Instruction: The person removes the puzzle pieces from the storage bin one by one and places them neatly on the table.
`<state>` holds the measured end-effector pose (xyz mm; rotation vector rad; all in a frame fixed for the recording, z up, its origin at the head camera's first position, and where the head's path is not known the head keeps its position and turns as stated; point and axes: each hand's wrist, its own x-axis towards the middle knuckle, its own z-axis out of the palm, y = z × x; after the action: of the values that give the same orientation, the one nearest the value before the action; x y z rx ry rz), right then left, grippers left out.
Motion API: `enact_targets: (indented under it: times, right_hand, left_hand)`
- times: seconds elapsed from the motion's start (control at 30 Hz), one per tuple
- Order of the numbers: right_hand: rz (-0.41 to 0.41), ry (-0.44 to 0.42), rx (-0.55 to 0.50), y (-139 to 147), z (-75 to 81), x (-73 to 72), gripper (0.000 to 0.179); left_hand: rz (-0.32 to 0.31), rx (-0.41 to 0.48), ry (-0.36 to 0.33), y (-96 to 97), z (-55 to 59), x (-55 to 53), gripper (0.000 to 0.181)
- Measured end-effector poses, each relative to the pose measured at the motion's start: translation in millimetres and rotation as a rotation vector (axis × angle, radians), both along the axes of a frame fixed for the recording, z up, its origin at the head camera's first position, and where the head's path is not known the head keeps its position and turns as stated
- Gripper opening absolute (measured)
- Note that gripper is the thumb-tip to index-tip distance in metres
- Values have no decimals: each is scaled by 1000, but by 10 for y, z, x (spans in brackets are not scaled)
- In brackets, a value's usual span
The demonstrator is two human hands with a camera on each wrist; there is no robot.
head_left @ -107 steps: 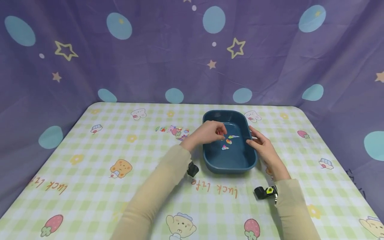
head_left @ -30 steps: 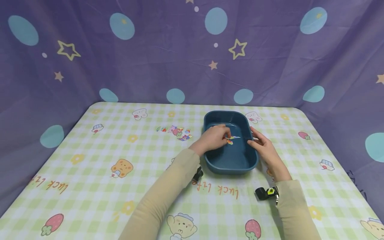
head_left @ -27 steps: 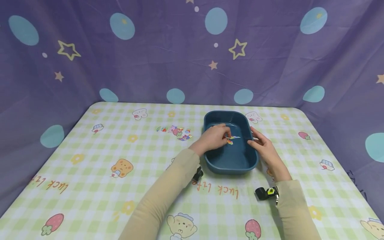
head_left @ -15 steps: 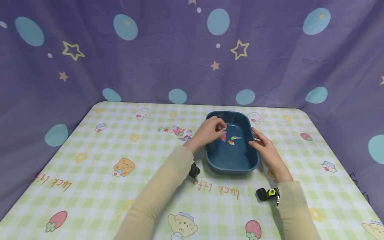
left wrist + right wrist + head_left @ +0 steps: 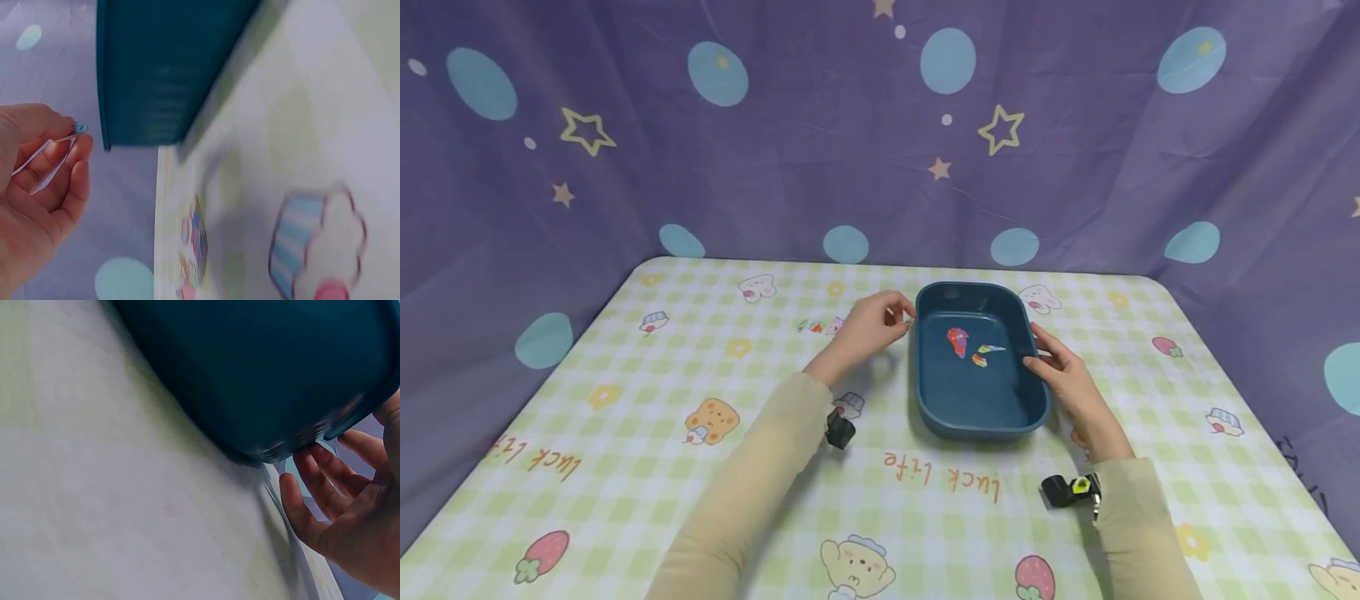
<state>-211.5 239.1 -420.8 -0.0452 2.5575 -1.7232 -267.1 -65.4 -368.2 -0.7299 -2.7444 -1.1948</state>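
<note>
A dark blue-green tub (image 5: pixel 981 408) stands right of the table's middle. On its floor lie a red-purple sticker (image 5: pixel 957 341), a slim pale one (image 5: pixel 992 348) and a small orange-yellow one (image 5: pixel 979 361). Just outside the tub's left wall, raised over the table, my left hand (image 5: pixel 868 327) pinches thin, flat sticker pieces (image 5: pixel 45 178) between thumb and fingers; their pale edges show in the left wrist view. My right hand (image 5: pixel 1066 379) holds the tub's right side, thumb at the rim and fingers along the outer wall.
Several colourful stickers (image 5: pixel 817 327) lie on the patterned tablecloth (image 5: pixel 760 500) left of the tub, partly hidden behind my left hand. Black wrist cameras (image 5: pixel 840 429) hang under both forearms. A purple curtain (image 5: pixel 775 150) rises behind the table.
My left hand has lifted out of the tub and moved left past its wall. A small sticker that lay nearest the tub's front is gone from the floor. My right hand stays put.
</note>
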Motion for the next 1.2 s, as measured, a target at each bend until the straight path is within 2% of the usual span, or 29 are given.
enact_targets:
  times: [0.2,0.57,0.7,0.97,1.2]
  right_hand:
    - [2,-7,-3,-7,10,-2,61]
    - [12,10,8,0,-21,-17,61]
    - [5,8,6,1,-19,-15,62]
    - [11,12,3,10,-34,-16,61]
    - [8,5,-25,7,-25,-11,61]
  left_hand:
    - [74,38,-30,-264,-66,-3,11]
    - [177,-26,-106,-644,-286,-12,10]
    - [200,-17,-143,-757,-356,-20,12]
    - [273,-17,-170,-885,-409,-27,14]
    - [365,-44,-200,-858,-393,-26,11]
